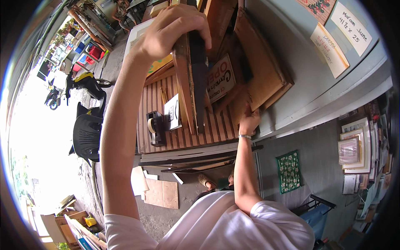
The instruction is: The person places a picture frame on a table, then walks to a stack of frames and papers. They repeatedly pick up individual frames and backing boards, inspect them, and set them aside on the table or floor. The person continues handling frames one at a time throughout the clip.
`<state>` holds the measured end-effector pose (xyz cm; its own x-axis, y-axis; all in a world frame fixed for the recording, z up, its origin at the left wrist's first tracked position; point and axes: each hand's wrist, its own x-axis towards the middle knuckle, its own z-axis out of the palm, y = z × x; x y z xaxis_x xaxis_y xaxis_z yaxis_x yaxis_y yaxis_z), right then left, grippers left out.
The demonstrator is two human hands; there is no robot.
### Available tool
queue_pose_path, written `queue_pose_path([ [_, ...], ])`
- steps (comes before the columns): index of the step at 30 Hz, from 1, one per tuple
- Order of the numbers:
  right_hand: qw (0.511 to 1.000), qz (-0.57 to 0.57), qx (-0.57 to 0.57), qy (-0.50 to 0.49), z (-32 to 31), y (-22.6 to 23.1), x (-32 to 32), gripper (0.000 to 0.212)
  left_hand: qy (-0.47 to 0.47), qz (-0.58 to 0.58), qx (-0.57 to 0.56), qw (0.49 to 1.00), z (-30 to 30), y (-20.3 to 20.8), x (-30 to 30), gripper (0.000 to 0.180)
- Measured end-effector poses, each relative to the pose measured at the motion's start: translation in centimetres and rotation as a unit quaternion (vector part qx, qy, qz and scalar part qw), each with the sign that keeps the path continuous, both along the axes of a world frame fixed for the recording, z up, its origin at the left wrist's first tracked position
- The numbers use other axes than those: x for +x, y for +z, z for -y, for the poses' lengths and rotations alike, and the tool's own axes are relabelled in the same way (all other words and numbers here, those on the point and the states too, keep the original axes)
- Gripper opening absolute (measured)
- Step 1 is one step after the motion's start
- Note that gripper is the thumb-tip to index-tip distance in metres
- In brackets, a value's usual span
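My left hand [177,31] is raised, its fingers hooked over the top of an upright wooden panel [183,83] with a dark edge. The panel stands on a slatted wooden tabletop [218,131]. To the right, my right hand [249,121] grips the lower edge of a brown cardboard sheet [262,62], thumb on its face. The sheet leans against the grey wall. Between panel and cardboard stands a white sign [221,77] with red and black lettering, partly hidden. Left of the panel are a black tape dispenser [156,129] and a white printed card [173,112].
Paper notes [330,50] are stuck on the grey wall [287,37]. Cardboard pieces [160,193] lie on the floor below the table. A black plastic chair [87,131] and a motorbike [85,81] stand at left. Picture frames [354,152] hang at far right.
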<state>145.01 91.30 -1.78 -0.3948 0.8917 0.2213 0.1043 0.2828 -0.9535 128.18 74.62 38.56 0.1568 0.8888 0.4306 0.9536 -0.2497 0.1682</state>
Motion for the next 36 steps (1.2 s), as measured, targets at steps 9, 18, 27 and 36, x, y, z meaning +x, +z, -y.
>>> queue_pose_path([
  [9, 0.987, 0.057, 0.137, -0.054, -1.7, 0.4, -0.4, 0.029, -0.033, 0.023, 0.000, 0.999, 0.1, -0.2, -0.6, 0.057],
  [18, 0.940, 0.256, 0.064, 0.219, -1.4, 1.3, 3.7, 0.048, 0.026, 0.021, -0.020, 0.999, 0.4, -0.1, 0.1, 0.062],
  [27, 0.962, 0.114, 0.151, 0.198, -0.5, -0.4, -3.3, 0.061, 0.049, 0.051, -0.031, 0.997, 0.1, -0.2, 0.4, 0.063],
  [36, 0.971, 0.036, 0.086, 0.219, 0.6, 2.9, -3.8, 0.035, 0.060, 0.043, -0.037, 0.997, 0.0, -0.2, 0.4, 0.064],
])
